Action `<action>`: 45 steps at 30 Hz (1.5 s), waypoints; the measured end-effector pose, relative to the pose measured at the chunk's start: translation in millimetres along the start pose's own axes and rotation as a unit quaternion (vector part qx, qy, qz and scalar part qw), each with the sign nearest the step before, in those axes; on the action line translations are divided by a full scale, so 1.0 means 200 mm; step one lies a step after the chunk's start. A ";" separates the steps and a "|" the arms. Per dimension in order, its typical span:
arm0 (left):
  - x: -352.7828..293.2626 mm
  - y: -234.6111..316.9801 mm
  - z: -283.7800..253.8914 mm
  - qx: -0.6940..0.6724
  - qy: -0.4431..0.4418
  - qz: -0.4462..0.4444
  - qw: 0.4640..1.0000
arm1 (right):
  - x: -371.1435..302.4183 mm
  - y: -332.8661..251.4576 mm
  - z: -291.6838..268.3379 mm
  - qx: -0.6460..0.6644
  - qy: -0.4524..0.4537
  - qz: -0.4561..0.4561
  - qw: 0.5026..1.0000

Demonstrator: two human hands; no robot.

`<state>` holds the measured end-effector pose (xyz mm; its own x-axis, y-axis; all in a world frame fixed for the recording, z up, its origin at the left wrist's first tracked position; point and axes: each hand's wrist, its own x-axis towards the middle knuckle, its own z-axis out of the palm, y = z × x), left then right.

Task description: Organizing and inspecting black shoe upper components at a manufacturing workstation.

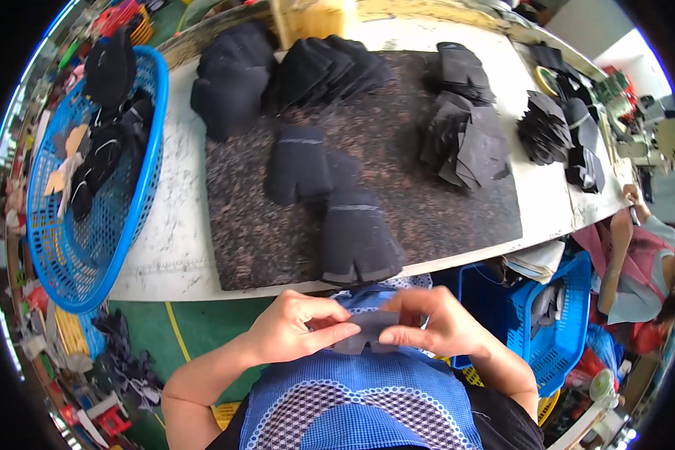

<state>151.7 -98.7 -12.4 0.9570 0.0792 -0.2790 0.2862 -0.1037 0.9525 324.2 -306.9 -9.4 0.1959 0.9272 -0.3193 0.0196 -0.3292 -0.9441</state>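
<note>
In front of my blue checked apron (352, 386), just off the table's near edge, both hands hold a small dark grey cut fabric piece (369, 324) with a notch in its lower edge. My left hand (305, 324) pinches its left side between thumb and fingers. On its right side, my right hand (436, 322) is closed with the thumb on the piece; its fingertips are slightly blurred. Beyond the hands, black notched fabric pieces (360, 236) overlap the front edge of a dark speckled board (270, 251). Another black piece (298, 165) lies farther back on it.
Black fabric stacks (326, 71) line the board's far side, with grey stacks (469, 142) at its right. A blue basket (157, 135) holding dark pieces stands left. Blue crates (551, 330) sit below the table at right. A person (637, 262) works at far right.
</note>
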 end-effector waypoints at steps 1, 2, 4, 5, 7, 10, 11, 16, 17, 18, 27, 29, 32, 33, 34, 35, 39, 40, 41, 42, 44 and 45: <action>-0.03 -0.02 -0.01 -0.002 0.007 -0.005 1.000 | 0.01 0.02 -0.01 0.001 -0.009 0.000 1.000; -0.04 -0.04 -0.03 -0.025 0.019 -0.016 0.999 | 0.02 0.02 -0.01 0.052 -0.032 0.029 0.998; -0.01 -0.02 -0.08 -0.036 0.062 -0.025 0.997 | 0.09 -0.08 -0.03 0.122 0.000 0.086 0.989; 0.05 -0.01 -0.12 -0.056 0.096 -0.021 0.994 | 0.16 -0.14 -0.04 0.080 0.045 0.077 0.993; 0.18 0.01 -0.19 -0.079 0.127 -0.029 0.988 | 0.29 -0.19 -0.08 -0.029 0.115 0.059 0.991; 0.27 -0.06 -0.24 -0.060 0.120 -0.057 0.989 | 0.38 -0.14 -0.10 -0.091 0.138 0.057 0.985; 0.29 -0.07 -0.24 -0.057 0.106 -0.066 0.991 | 0.38 -0.13 -0.11 -0.096 0.133 0.060 0.985; 0.29 -0.11 -0.25 -0.046 0.082 -0.055 0.994 | 0.39 -0.10 -0.11 -0.108 0.120 0.069 0.984; 0.29 -0.11 -0.25 -0.049 0.083 -0.057 0.994 | 0.39 -0.09 -0.10 -0.114 0.128 0.066 0.983; 0.30 -0.12 -0.24 -0.030 0.087 -0.051 0.994 | 0.40 -0.09 -0.10 -0.121 0.137 0.062 0.981; 0.16 -0.17 -0.41 0.151 0.384 0.138 0.900 | 0.61 -0.28 -0.17 -0.220 0.219 -0.186 0.932; 0.15 -0.15 -0.43 0.126 0.370 0.139 0.910 | 0.85 -0.29 -0.11 -0.361 0.185 -0.285 0.869; 0.11 -0.19 -0.45 0.152 0.344 0.158 0.913 | 1.02 -0.18 -0.13 -0.460 0.112 -0.243 0.846; 0.07 -0.21 -0.45 0.176 0.342 0.174 0.906 | 1.03 -0.17 -0.14 -0.458 0.097 -0.255 0.846; 0.06 -0.22 -0.45 0.200 0.339 0.190 0.899 | 1.04 -0.16 -0.15 -0.457 0.083 -0.266 0.845; 0.05 -0.22 -0.47 0.277 0.302 0.214 0.887 | 1.05 -0.16 -0.14 -0.464 0.108 -0.280 0.834; 0.25 -0.23 -0.45 0.437 0.242 0.285 0.818 | 1.10 -0.18 -0.23 -0.346 0.122 -0.206 0.907; 0.29 -0.25 -0.48 0.403 0.233 0.254 0.848 | 1.10 -0.26 -0.25 -0.261 0.204 -0.233 0.914; 0.31 -0.27 -0.50 0.418 0.230 0.259 0.839 | 1.02 -0.34 -0.27 -0.232 0.279 -0.235 0.902; 0.31 -0.25 -0.52 0.433 0.229 0.264 0.831 | 0.90 -0.46 -0.26 -0.202 0.352 -0.236 0.883; 0.32 -0.23 -0.52 0.420 0.223 0.262 0.840 | 0.63 -0.49 -0.25 -0.307 0.346 -0.356 0.812; 0.35 -0.21 -0.53 0.411 0.219 0.259 0.846 | 0.53 -0.41 -0.22 -0.316 0.358 -0.350 0.806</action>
<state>201.4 16.0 -59.1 0.9064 0.1537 0.3935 -0.0578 -0.8776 0.4760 386.6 -188.5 38.0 0.4308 0.6591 0.6164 0.8220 -0.0046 -0.5695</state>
